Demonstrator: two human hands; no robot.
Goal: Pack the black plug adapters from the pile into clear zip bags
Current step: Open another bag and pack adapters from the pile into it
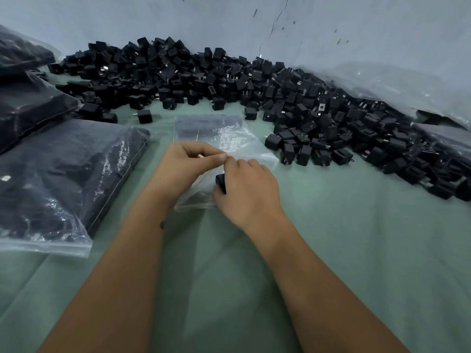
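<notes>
A clear zip bag (229, 141) lies on the green cloth in front of me, with a row of black adapters showing at its far end. My left hand (186, 164) pinches the bag's near edge between thumb and fingers. My right hand (249, 189) grips a black plug adapter (221, 183) at the bag's opening, its fingers curled round it. A big pile of black plug adapters (229, 80) curves along the wall from the far left to the right.
Filled zip bags (63, 179) of adapters are stacked at the left. Large crumpled clear plastic bags (397, 90) lie against the wall at the right. Green cloth (356, 238) covers the surface around my arms.
</notes>
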